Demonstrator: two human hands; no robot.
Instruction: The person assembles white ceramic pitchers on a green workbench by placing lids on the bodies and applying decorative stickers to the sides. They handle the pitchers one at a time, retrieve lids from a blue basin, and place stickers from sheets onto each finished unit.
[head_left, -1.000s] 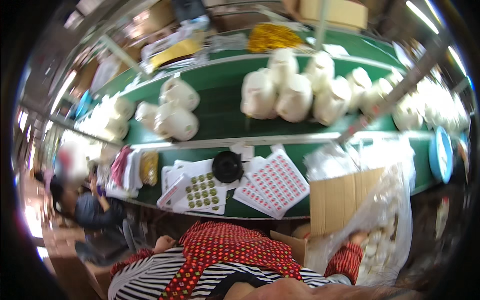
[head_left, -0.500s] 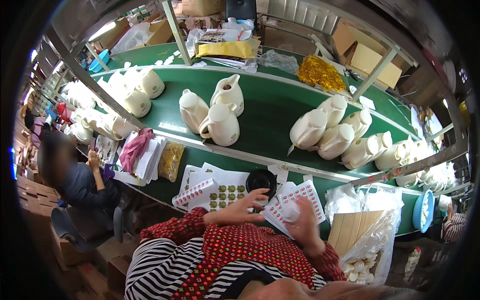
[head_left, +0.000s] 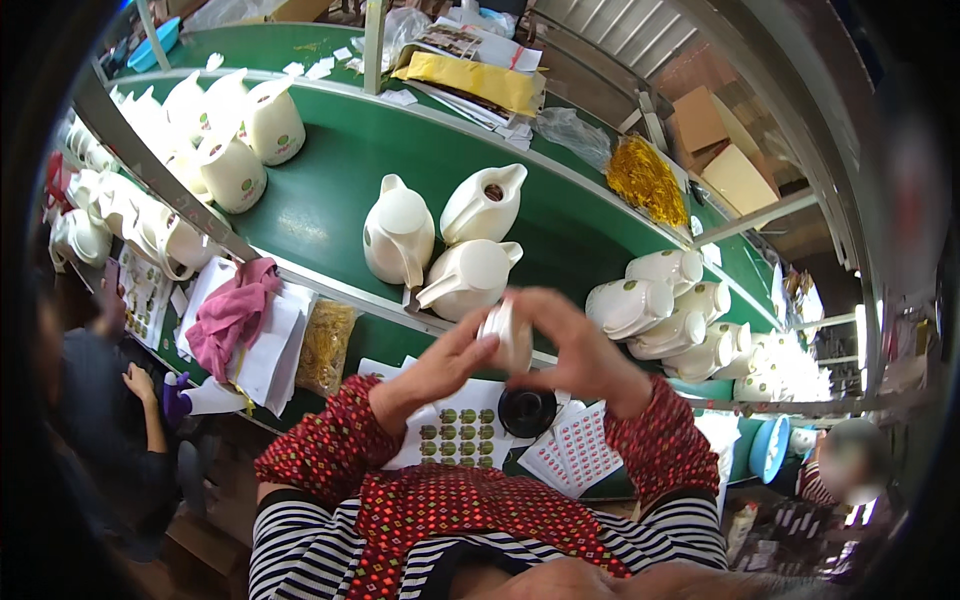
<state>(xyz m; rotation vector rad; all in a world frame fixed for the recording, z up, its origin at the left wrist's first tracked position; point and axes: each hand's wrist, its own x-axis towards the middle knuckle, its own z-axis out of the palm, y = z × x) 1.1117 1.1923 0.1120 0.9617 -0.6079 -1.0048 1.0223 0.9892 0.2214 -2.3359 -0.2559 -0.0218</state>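
A white round lid is held up between my two hands, above the near worktable. Closed on its left side is my left hand, thumb and fingers against the lid. My right hand curves around its right side, fingers over the top and thumb below, somewhat blurred. Just beyond stand three cream jugs: a closed one at left, one with an open mouth behind, and one nearest my hands. Under my hands lie a sheet of green stickers, sheets of red stickers and a black round dish.
More cream jugs crowd the green belt at left and right. A pink cloth lies on papers, beside a bag of gold ties. A metal post rises at the back. A co-worker sits at left; another person is far right.
My right hand has raised the white lid from over the red sticker sheets toward the jugs. My left hand has come up and closed on it too. The view has shifted.
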